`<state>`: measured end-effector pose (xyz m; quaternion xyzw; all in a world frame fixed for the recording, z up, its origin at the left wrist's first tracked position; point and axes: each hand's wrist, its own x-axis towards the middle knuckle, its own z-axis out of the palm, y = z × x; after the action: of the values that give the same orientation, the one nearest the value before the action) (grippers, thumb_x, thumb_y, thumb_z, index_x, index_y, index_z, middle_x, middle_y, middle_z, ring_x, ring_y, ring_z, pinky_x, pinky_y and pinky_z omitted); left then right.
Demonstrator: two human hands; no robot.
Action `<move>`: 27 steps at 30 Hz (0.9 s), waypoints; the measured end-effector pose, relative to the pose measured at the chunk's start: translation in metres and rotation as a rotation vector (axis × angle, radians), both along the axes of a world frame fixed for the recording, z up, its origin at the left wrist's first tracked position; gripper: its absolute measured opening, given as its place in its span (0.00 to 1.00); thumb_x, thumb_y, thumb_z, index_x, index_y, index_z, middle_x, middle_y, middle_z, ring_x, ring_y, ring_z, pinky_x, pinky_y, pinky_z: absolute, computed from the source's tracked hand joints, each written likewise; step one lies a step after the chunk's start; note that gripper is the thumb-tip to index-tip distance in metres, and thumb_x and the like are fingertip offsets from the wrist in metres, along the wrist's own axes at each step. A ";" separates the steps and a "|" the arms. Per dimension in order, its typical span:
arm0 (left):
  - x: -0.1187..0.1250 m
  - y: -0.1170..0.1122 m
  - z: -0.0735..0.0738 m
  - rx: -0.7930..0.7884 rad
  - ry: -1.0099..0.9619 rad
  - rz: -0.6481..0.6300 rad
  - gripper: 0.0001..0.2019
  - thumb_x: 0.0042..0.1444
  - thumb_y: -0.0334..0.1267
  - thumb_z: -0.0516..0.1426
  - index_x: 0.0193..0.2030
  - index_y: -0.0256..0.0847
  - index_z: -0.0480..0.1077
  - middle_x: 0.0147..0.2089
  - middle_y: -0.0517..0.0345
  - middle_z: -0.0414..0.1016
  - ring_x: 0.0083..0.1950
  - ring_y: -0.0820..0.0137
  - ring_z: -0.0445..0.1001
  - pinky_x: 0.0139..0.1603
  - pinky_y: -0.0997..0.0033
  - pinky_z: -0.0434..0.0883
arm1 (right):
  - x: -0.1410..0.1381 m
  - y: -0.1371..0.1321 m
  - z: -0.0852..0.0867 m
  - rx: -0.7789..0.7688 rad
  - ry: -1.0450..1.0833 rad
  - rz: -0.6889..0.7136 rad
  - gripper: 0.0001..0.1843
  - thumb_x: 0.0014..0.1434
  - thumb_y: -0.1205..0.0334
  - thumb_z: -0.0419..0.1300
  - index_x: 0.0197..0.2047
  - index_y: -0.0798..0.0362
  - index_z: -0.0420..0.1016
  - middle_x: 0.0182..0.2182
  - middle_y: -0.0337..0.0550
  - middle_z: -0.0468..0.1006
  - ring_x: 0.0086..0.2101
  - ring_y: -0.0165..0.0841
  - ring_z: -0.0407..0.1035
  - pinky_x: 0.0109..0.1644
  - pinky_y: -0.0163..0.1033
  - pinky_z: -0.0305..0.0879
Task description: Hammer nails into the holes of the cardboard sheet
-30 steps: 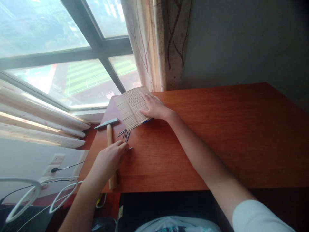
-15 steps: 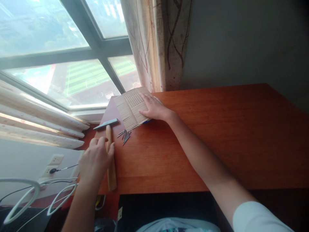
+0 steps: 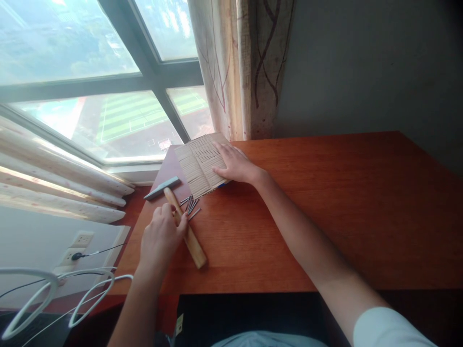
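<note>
A hammer with a grey metal head (image 3: pixel 162 188) and a pale wooden handle (image 3: pixel 195 250) lies slantwise at the desk's left end. Around the upper part of its handle, the thumb and fingers of my left hand (image 3: pixel 161 236) are closed. My right hand (image 3: pixel 235 163) rests palm down, fingers stretched out, on a piece of cardboard (image 3: pixel 198 171). Rows of small dark dots mark the cardboard's upper part; my right hand covers its right side. Several metal nails (image 3: pixel 191 206) lie loose between the hammer and the cardboard, close to my left thumb.
The brown wooden desk (image 3: pixel 325 207) extends to the right. Behind its left end are a window (image 3: pixel 137 120) and a patterned curtain (image 3: pixel 246 72). White cables (image 3: pixel 54 284) loop at lower left, below a wall socket (image 3: pixel 79 241).
My left hand has moved right and closed on the hammer's handle. The handle's near end has swung right, and one nail lies apart from the others. My right hand stays on the cardboard.
</note>
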<state>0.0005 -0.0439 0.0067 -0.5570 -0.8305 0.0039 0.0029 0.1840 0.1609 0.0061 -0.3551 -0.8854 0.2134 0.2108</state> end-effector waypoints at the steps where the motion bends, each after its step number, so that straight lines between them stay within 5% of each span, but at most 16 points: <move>1: 0.002 0.001 0.003 -0.017 0.007 0.006 0.17 0.65 0.52 0.47 0.47 0.40 0.63 0.47 0.48 0.72 0.44 0.56 0.77 0.34 0.63 0.67 | 0.000 0.000 0.000 0.006 -0.002 0.002 0.44 0.61 0.51 0.57 0.73 0.62 0.46 0.70 0.57 0.55 0.69 0.45 0.50 0.73 0.54 0.41; 10: 0.004 0.014 0.026 0.169 -0.018 -0.010 0.14 0.65 0.49 0.49 0.44 0.43 0.68 0.47 0.54 0.75 0.40 0.62 0.76 0.32 0.67 0.61 | 0.002 -0.007 0.008 0.063 -0.031 0.000 0.39 0.62 0.53 0.57 0.71 0.60 0.54 0.68 0.58 0.61 0.67 0.46 0.53 0.72 0.58 0.43; 17: 0.015 0.013 0.022 0.233 -0.075 -0.066 0.12 0.64 0.47 0.52 0.42 0.44 0.71 0.44 0.57 0.77 0.37 0.66 0.75 0.32 0.69 0.58 | 0.006 -0.004 0.009 0.082 -0.011 0.093 0.35 0.61 0.56 0.57 0.69 0.60 0.58 0.68 0.54 0.62 0.67 0.43 0.54 0.72 0.55 0.45; 22: 0.019 0.006 0.017 0.148 -0.140 -0.193 0.12 0.65 0.47 0.51 0.44 0.44 0.71 0.43 0.57 0.76 0.34 0.69 0.74 0.32 0.71 0.60 | 0.002 -0.004 0.003 0.150 0.005 0.109 0.33 0.63 0.56 0.54 0.69 0.58 0.58 0.68 0.54 0.61 0.67 0.43 0.54 0.72 0.56 0.45; 27: 0.017 0.002 0.016 -0.098 -0.137 -0.307 0.10 0.64 0.43 0.51 0.46 0.46 0.71 0.50 0.56 0.76 0.42 0.65 0.77 0.33 0.70 0.63 | -0.003 0.002 0.004 0.225 0.014 0.142 0.30 0.63 0.56 0.55 0.66 0.60 0.64 0.67 0.56 0.61 0.66 0.42 0.55 0.70 0.50 0.50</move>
<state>0.0177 -0.0422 0.0224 -0.6756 -0.7328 0.0058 -0.0802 0.1811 0.1626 0.0097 -0.2643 -0.9250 0.1299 0.2399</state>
